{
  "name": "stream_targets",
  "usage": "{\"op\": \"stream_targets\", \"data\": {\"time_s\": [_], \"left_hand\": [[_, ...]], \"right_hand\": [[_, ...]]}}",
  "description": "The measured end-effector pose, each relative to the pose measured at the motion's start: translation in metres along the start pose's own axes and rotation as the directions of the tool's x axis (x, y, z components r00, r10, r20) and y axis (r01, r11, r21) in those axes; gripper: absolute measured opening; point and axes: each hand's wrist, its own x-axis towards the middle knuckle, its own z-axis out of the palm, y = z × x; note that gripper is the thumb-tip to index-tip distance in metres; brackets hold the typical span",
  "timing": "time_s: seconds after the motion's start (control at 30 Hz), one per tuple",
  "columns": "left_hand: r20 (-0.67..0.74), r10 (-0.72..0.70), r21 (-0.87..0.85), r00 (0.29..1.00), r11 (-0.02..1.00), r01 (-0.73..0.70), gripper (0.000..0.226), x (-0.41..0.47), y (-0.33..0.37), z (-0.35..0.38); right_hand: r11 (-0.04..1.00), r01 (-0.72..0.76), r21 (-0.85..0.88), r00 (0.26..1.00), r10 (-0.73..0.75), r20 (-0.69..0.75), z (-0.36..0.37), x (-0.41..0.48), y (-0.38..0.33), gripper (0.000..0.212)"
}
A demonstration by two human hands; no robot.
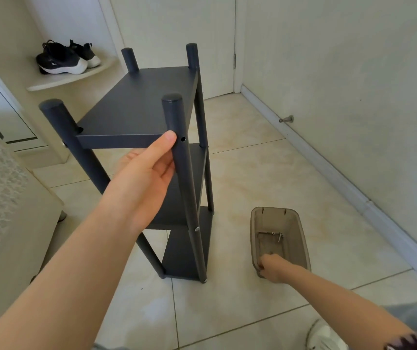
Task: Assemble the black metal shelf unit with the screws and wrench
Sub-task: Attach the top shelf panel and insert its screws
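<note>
1. The black shelf unit (136, 107) is stood upright on the tiled floor (252, 173).
2. Its near post (190, 193) is grasped by the left grip (149, 178) at top-shelf level.
3. The right grip (271, 270) is placed inside the brown bin (302, 238), where screws (269, 233) lie; whether anything is held cannot be told.

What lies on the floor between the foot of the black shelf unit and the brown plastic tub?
Nothing. In the head view, only bare floor tile separates the shelf unit from the tub.
</note>
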Motion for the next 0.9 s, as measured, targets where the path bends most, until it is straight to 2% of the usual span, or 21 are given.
{"op": "stream_targets", "data": {"time_s": [0.13, 0.27, 0.4, 0.57, 0.67, 0.77, 0.9], "left_hand": [[0.009, 0.003, -0.009, 1.0, 1.0, -0.003, 0.048, -0.001, 0.0, -0.003], [0.001, -0.009, 0.004, 1.0, 1.0, 0.009, 0.037, 0.0, -0.002, 0.0], [0.005, -0.007, 0.009, 1.0, 1.0, 0.007, 0.034, 0.0, -0.004, 0.004], [0.01, -0.011, 0.004, 1.0, 1.0, 0.011, 0.028, -0.001, -0.008, 0.011], [0.024, -0.018, 0.004, 1.0, 1.0, 0.018, 0.026, -0.002, -0.009, 0.015], [0.026, -0.02, 0.006, 0.999, 1.0, 0.02, 0.027, -0.001, -0.01, 0.018], [0.034, -0.017, 0.004, 0.999, 1.0, 0.017, 0.028, -0.002, -0.012, 0.023]], "right_hand": [[0.996, 0.08, -0.048, 0.996, -0.078, 0.04, 0.005, -0.002, -0.005, 0.022], [0.983, 0.152, -0.104, 0.983, -0.139, 0.123, 0.011, -0.006, -0.017, 0.015], [0.978, 0.196, -0.067, 0.954, -0.174, 0.245, 0.013, -0.004, -0.028, 0.034], [0.98, 0.192, 0.045, 0.919, -0.196, 0.343, 0.018, 0.003, -0.034, 0.032], [0.985, 0.162, 0.065, 0.94, -0.174, 0.294, 0.02, 0.011, -0.031, 0.034], [0.995, 0.099, -0.014, 0.981, -0.095, 0.17, 0.021, 0.023, -0.022, 0.033], [0.998, 0.016, -0.061, 0.999, -0.013, 0.049, 0.026, 0.042, -0.007, 0.013]]}}
